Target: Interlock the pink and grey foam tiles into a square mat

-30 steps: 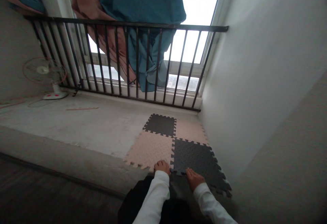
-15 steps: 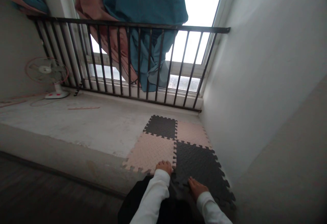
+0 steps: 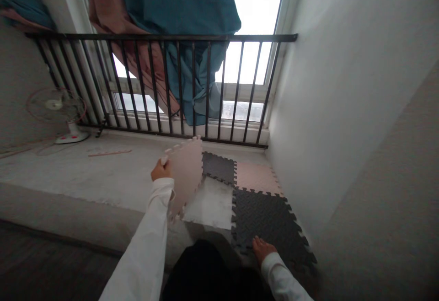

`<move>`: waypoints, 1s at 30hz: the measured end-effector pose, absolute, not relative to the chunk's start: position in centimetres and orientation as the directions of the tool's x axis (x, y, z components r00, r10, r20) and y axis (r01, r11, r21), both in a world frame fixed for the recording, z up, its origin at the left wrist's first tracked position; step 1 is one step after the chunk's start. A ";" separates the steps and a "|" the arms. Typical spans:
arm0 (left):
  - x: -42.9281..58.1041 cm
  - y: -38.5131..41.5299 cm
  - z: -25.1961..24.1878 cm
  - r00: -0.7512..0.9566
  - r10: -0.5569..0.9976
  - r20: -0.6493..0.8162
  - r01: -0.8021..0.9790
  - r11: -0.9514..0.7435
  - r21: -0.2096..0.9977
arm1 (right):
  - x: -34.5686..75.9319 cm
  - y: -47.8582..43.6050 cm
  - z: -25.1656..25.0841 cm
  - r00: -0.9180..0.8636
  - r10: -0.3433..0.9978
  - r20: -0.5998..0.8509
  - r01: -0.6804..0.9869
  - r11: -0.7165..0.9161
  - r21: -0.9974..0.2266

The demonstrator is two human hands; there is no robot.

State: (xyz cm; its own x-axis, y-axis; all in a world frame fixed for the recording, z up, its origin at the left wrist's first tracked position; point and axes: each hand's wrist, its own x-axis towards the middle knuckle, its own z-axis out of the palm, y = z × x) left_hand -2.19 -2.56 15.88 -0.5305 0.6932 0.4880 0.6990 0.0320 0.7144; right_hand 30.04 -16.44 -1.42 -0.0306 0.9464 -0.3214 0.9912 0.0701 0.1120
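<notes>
My left hand (image 3: 161, 169) is closed on the upper left edge of a pink foam mat tile (image 3: 187, 170), which stands tilted up off the ledge, its smooth side towards me. On the near edge of a dark grey foam tile (image 3: 265, 214) lies my right hand (image 3: 263, 249), its fingers stretched out flat. Behind are a smaller-looking dark tile (image 3: 219, 167) and a second pink tile (image 3: 259, 176). The three tiles lying down have toothed edges and meet one another. Bare pale ledge shows between the raised tile and the near dark one.
A black railing (image 3: 214, 140) runs along the back of the ledge (image 3: 113, 180), before a window with a teal and pink curtain (image 3: 178, 8). A fan (image 3: 70, 129) stands at the left. A thin strip (image 3: 109, 153) lies on the ledge. A white wall (image 3: 343, 86) rises on the right.
My left hand has lifted the near pink tile away from the others and swung it up to the left. My right hand stays on the dark tile. The view has shifted slightly.
</notes>
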 end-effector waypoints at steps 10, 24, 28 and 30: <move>-4.1 -4.1 16.6 -0.576 0.367 0.730 0.713 -0.212 0.669 | 33.1 -14.1 -0.2 -0.126 0.964 -0.235 0.990 0.107 -0.089; 16.9 6.9 -0.3 0.230 0.973 0.019 0.963 -0.231 0.143 | 41.2 -5.3 -8.5 0.361 0.931 0.060 0.927 -0.365 0.091; 20.5 8.7 -4.7 0.207 0.958 -0.199 0.974 -0.182 0.136 | 41.5 -5.5 -9.4 0.336 0.939 0.080 0.937 -0.341 0.071; 21.0 9.8 -5.2 0.216 0.958 -0.188 0.972 -0.192 0.135 | 41.6 -5.5 -9.5 0.328 0.941 0.080 0.942 -0.332 0.053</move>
State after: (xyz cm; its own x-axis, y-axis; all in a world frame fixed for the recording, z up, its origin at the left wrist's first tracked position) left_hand 21.04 9.82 -5.23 0.2156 0.9583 -0.1878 0.9720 -0.1921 0.1353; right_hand 41.61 -5.49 -9.53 0.3278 0.9413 0.0804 0.9416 -0.3324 0.0530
